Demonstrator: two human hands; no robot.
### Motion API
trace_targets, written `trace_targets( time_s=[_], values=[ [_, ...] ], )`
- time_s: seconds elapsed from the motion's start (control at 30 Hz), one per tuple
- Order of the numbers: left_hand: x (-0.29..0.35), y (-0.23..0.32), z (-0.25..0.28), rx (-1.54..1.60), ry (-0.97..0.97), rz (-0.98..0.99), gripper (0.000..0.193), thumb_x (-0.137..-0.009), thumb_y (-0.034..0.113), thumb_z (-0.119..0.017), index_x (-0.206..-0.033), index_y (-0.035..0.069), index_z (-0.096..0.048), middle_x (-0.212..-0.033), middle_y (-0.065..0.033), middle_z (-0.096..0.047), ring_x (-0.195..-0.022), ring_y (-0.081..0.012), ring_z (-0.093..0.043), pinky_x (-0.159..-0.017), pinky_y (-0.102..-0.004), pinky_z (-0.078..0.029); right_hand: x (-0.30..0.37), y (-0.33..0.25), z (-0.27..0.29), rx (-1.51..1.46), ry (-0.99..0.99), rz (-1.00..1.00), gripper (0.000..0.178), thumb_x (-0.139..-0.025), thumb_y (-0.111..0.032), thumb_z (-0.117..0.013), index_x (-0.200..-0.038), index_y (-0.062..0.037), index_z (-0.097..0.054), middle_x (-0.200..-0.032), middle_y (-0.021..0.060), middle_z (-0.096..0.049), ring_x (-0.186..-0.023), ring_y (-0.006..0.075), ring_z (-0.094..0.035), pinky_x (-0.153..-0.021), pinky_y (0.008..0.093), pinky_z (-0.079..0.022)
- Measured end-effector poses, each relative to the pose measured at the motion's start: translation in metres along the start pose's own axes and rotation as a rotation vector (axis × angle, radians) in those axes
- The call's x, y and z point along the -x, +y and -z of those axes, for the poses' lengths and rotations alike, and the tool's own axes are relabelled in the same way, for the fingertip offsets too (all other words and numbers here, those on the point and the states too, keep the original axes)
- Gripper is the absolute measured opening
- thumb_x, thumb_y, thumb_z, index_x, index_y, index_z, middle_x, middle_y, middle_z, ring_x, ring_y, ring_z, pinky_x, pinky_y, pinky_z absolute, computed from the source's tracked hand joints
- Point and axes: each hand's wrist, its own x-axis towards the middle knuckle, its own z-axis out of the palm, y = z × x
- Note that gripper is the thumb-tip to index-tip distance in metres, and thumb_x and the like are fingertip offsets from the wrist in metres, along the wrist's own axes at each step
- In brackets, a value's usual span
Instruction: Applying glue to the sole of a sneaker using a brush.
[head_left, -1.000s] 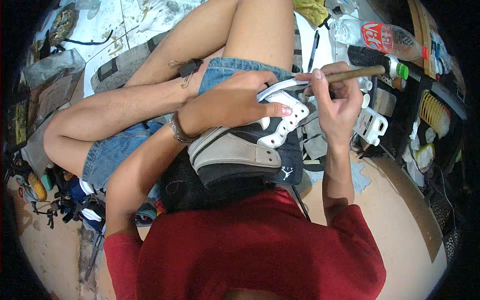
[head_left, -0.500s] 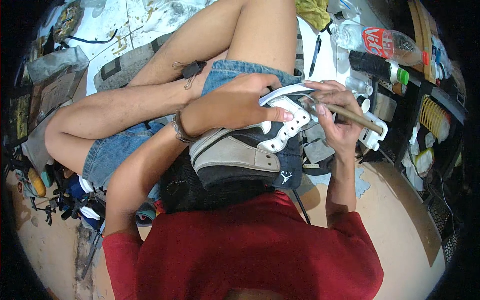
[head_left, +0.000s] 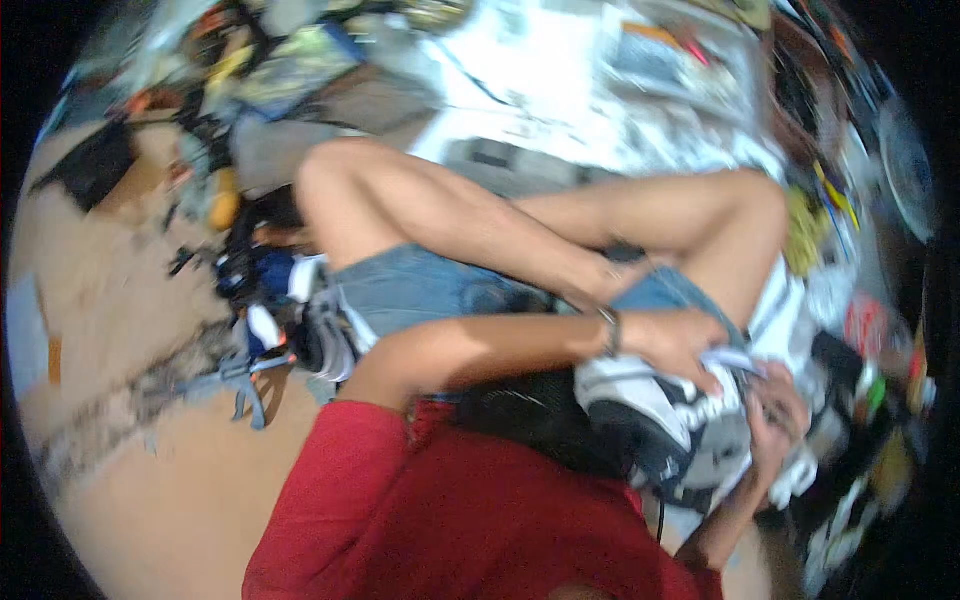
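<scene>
A white, grey and black high-top sneaker point(head_left: 640, 400) rests tilted in my lap, smeared by motion. My left hand point(head_left: 675, 345) is closed over its upper edge, thumb pressing on the white eyelet part. A pale strip, perhaps the tongue or lining, shows between the two hands. At the shoe's right side my right hand point(head_left: 780, 412) has its fingers curled. They are in the same hold that gripped a slim brown-handled tool in the earlier view, but blur hides the handle now. The tool's tip cannot be made out.
My crossed legs point(head_left: 440, 215) frame the work. Left on the floor lie a clamp point(head_left: 250, 390) and several shoes point(head_left: 325, 340). A clear tray point(head_left: 680, 75) with small items is at the far right. A bottle with a red label point(head_left: 865, 325) lies at the right.
My view has swung left, so hands and shoe now appear lower and farther right. Both hands stay at the shoe. The clamp and the far tray have come into sight.
</scene>
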Motion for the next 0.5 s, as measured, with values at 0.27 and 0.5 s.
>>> trace_targets(
  time_s=[0.27,0.5],
  values=[
    [0.003,0.001,0.004,-0.101,-0.035,0.097,0.081,-0.068,0.061,-0.078,-0.11,-0.007,-0.065,-0.103,-0.026,-0.068,-0.099,-0.0377,-0.066,-0.086,-0.0417,-0.052,-0.01,-0.016,-0.019,-0.148,0.098,-0.074,0.021,-0.081,-0.016,-0.067,-0.082,0.0014,-0.056,-0.094,0.0218,-0.067,-0.104,0.032,-0.062,-0.111,0.0546,-0.032],
    [0.004,0.001,0.002,-0.159,-0.005,0.065,0.065,-0.073,0.049,-0.079,-0.104,-0.007,-0.065,-0.097,-0.0242,-0.068,-0.094,-0.037,-0.066,-0.081,-0.0423,-0.051,-0.016,-0.004,-0.008,-0.161,0.013,-0.052,0.026,-0.079,-0.013,-0.072,-0.077,-0.0009,-0.048,-0.096,0.0251,-0.066,-0.095,0.0313,-0.064,-0.098,0.0495,-0.044]
  ],
)
